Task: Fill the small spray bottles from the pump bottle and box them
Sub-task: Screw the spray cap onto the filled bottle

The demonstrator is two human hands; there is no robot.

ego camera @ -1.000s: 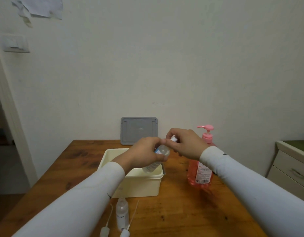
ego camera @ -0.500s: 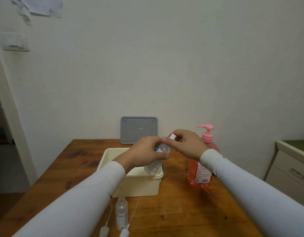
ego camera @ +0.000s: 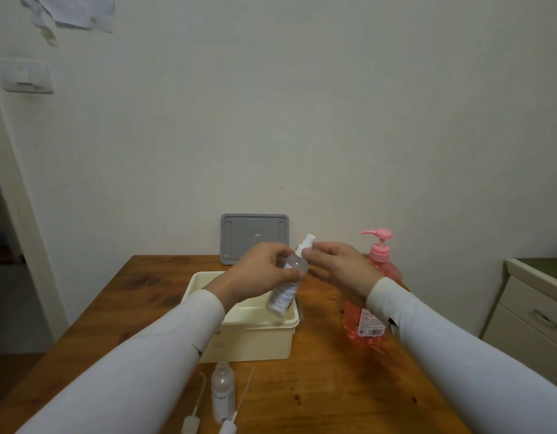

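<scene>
- The small clear plastic spray bottle (ego camera: 288, 283) is held in the air above the right rear corner of the cream rectangular plastic box (ego camera: 255, 335); its long axis is tilted, base down and to the left over the box, white spray head (ego camera: 306, 245) up and to the right.
- The left hand (ego camera: 264, 272) has its fingers and thumb curled round the bottle's upper body.
- The right hand (ego camera: 338, 266) pinches the white spray head at the neck with thumb and fingertips.
- The cream box stands open on the wooden desk (ego camera: 327, 371); what lies inside it is hidden by the left forearm.
- The pink pump bottle of red liquid (ego camera: 372, 296) stands upright to the right of the box, spout pointing left.
- A second small clear bottle (ego camera: 222, 391) with no cap stands in front of the box, with two white spray heads with dip tubes (ego camera: 230, 426) lying beside it.
- A grey rectangular lid (ego camera: 254, 238) leans against the wall behind the box.
</scene>
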